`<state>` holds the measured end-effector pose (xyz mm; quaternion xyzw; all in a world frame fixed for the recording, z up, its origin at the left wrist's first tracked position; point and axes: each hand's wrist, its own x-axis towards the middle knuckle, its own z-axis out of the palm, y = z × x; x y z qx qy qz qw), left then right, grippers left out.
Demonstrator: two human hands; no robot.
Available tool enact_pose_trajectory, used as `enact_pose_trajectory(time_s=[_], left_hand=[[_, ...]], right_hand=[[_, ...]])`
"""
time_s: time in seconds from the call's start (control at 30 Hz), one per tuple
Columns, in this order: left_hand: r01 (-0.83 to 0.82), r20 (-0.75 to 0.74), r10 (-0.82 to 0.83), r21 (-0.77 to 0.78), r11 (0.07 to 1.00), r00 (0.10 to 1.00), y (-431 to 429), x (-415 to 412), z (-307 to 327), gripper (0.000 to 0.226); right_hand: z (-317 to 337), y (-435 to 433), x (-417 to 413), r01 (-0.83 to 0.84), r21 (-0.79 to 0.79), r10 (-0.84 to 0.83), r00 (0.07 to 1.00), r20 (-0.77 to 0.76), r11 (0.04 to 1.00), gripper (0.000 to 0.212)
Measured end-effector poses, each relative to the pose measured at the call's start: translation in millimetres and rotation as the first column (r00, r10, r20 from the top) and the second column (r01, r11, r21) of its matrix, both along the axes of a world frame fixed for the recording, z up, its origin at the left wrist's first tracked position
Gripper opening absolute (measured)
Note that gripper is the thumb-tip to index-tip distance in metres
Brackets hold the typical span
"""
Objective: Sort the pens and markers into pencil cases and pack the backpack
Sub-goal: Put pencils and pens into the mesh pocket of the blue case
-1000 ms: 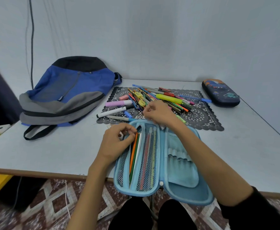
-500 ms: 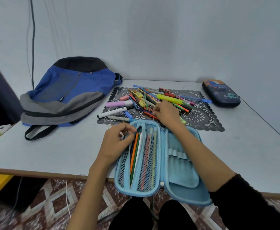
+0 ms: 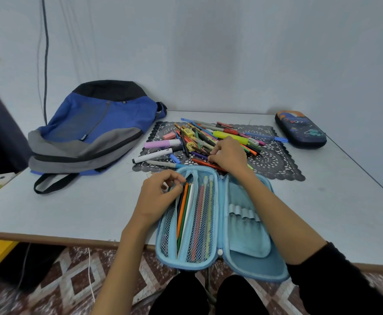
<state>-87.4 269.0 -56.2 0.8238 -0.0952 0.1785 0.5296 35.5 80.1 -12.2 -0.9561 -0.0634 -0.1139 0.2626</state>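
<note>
The light blue pencil case [image 3: 249, 235] lies open at the near edge of the white table [image 3: 72, 208], with its near end hanging over the edge. The left hand [image 3: 158, 194] sits at the far left corner of the case. Its fingers are curled and drawn together with the thumb, pinching the open edge of the mesh pocket [image 3: 166, 233] and holding it to the left. Just right of those fingertips, inside the pocket, lie an orange pencil [image 3: 182, 210], a green one and a white one, pointing towards the far side. Pink and yellow pens [image 3: 203, 214] lie under the next strip of mesh.

The right hand [image 3: 228, 155] is further off, just past the far end of the case, over the near edge of the pile of pens and markers [image 3: 199, 137] on the black lace mat [image 3: 276, 162]. Its fingers are bent down with the tips among the pens, and a red pen [image 3: 201, 163] runs under them. Whether a pen is actually pinched I cannot tell, as the back of the hand hides the grip.

The blue and grey backpack [image 3: 95, 128] lies flat on the far left of the table, well apart from both hands. A closed dark blue pencil case [image 3: 300, 130] rests at the far right, beside the mat
</note>
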Motion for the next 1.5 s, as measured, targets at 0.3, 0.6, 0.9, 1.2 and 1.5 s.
enact_pose_trajectory(time_s=[0.3,0.6,0.9,1.2,1.5], left_hand=[[0.0,0.004,0.0,-0.006,1.0,1.0,0.8,0.2,-0.4,0.015],[0.01,0.007,-0.01,-0.005,1.0,1.0,0.5,1.7,-1.8,0.019],[0.005,0.013,-0.005,-0.008,1.0,1.0,1.1,2.8,-3.9,0.019],[0.02,0.039,-0.021,0.025,0.999,0.999,2.5,3.7,-3.7,0.018],[0.029,0.053,-0.031,0.049,0.998,0.998,2.6,3.9,-2.1,0.023]], right_hand=[[41.1,-1.8,-29.2,-0.156,0.755,0.204,0.978,0.03,0.637,0.05],[31.5,12.1,-58.9,-0.192,0.81,0.506,0.85,-0.145,0.555,0.097],[31.6,7.8,-63.1,-0.381,0.543,0.566,0.793,-0.225,0.749,0.055],[10.8,7.9,-57.3,-0.459,0.354,0.541,0.821,-0.181,0.815,0.013],[4.1,-1.3,-58.6,-0.47,0.437,0.567,0.816,-0.115,0.767,0.017]])
